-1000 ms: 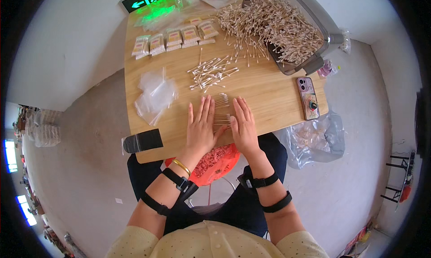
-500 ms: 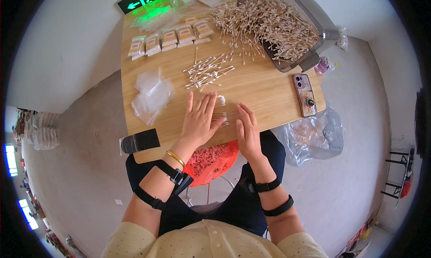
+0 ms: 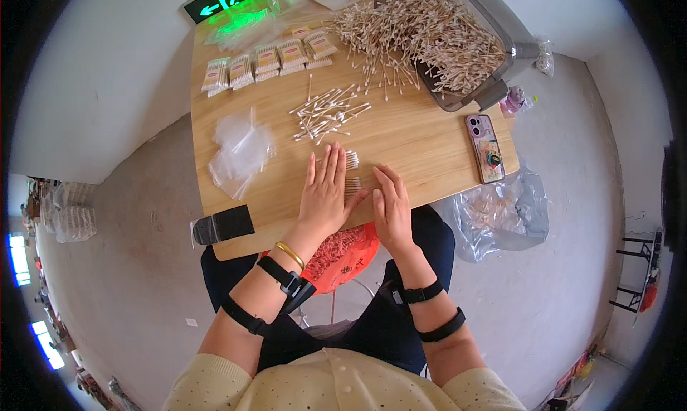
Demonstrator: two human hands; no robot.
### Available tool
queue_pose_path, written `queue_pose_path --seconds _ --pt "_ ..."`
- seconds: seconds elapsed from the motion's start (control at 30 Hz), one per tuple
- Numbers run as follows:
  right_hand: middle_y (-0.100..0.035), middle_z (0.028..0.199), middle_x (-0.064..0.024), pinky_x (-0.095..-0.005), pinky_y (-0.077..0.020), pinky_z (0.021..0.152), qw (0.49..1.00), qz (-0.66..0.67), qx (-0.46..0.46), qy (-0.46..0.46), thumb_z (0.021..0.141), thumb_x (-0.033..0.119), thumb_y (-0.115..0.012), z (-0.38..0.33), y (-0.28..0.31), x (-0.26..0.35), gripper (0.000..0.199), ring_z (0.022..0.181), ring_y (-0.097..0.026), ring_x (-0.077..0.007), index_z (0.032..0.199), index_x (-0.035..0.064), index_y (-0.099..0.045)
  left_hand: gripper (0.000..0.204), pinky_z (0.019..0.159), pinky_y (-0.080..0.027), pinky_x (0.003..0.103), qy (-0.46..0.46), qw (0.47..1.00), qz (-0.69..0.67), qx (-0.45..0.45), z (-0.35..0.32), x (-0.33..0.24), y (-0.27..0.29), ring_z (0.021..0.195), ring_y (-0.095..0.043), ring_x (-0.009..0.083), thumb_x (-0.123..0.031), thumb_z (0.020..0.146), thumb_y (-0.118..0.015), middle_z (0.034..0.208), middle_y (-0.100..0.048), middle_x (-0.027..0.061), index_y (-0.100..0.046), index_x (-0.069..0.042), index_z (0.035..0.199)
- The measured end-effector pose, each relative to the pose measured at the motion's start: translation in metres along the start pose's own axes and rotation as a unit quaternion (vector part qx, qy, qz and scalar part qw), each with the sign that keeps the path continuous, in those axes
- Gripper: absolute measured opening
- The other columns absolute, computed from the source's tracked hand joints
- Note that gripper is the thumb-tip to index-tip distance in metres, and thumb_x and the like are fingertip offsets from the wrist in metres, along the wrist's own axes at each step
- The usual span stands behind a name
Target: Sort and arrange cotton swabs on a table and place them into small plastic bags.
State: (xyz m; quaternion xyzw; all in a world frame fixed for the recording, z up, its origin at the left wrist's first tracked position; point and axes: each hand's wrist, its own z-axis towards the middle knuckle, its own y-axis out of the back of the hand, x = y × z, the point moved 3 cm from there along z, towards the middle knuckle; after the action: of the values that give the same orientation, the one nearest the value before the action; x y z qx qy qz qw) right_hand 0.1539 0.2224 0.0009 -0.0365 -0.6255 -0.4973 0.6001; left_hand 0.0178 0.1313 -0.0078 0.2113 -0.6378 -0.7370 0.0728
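My left hand (image 3: 325, 192) lies flat, fingers stretched toward the far side, covering part of the cotton swabs (image 3: 352, 185) lined up on the wooden table (image 3: 429, 153). Their white tips show at its right edge, in two groups, one beyond the other. Just right of those swabs, my right hand (image 3: 391, 207) rests on its side with the fingers extended, holding nothing. Beyond both hands spreads a loose pile of cotton swabs (image 3: 328, 114). Clear plastic bags (image 3: 242, 150) lie to the left of my left hand.
A grey bin (image 3: 512, 42) lies tipped at the far right, swabs spilling out. Packed swab bags (image 3: 265, 59) form a row at the back left. A phone (image 3: 485, 150) lies at the right edge, a black pad (image 3: 223, 225) at the near left. A red bag (image 3: 340, 257) sits below the front edge.
My left hand has slid slightly right along the lined-up swabs, its fingers drawn closer together. My right hand has barely moved.
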Motion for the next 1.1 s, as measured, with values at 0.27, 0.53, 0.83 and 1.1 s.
queue_pose_path --seconds 0.27,0.53,0.83,1.1 --pt "-0.055 0.137 -0.0217 -0.0474 -0.0442 0.109 0.999 -0.001 0.022 0.029 0.092 0.004 -0.061 0.0 0.009 0.007 0.041 0.127 -0.054 -0.0415 0.133 -0.0009 -0.058 0.084 0.127 -0.013 0.056 0.042 0.991 -0.093 -0.091 -0.043 0.043 0.023 0.155 -0.023 0.0375 -0.044 0.102 -0.053 0.165 -0.027 0.0233 -0.016 0.003 0.162" --pt "-0.051 0.133 -0.0162 -0.0484 -0.0471 0.104 0.992 -0.064 0.033 0.108 0.077 -0.002 -0.074 -0.011 -0.01 0.027 0.047 0.129 -0.049 -0.0399 0.12 0.0136 -0.07 0.07 0.125 -0.021 0.056 0.088 0.982 -0.112 -0.126 -0.059 0.056 0.018 0.149 -0.035 0.0377 -0.026 0.098 -0.06 0.157 -0.04 0.0203 -0.03 0.0 0.156" --pt "-0.053 0.125 -0.0135 -0.0483 -0.0464 0.098 0.994 -0.075 0.026 0.076 0.079 0.003 -0.076 -0.01 -0.027 0.017 0.034 0.115 -0.051 -0.0368 0.112 0.0116 -0.071 0.063 0.124 -0.025 0.054 0.091 0.983 -0.08 -0.137 -0.058 0.052 0.022 0.144 -0.041 0.0348 -0.019 0.092 -0.064 0.151 -0.046 0.0174 -0.04 -0.003 0.148" --pt "-0.054 0.123 -0.0111 -0.0459 -0.0451 0.095 0.991 -0.107 0.016 0.079 0.084 0.01 -0.077 -0.006 -0.032 0.02 0.026 0.107 -0.052 -0.0331 0.109 0.0123 -0.07 0.062 0.125 -0.024 0.053 0.112 0.985 -0.061 -0.112 -0.056 0.052 0.019 0.146 -0.04 0.0316 -0.021 0.089 -0.067 0.153 -0.045 0.014 -0.045 -0.003 0.144"
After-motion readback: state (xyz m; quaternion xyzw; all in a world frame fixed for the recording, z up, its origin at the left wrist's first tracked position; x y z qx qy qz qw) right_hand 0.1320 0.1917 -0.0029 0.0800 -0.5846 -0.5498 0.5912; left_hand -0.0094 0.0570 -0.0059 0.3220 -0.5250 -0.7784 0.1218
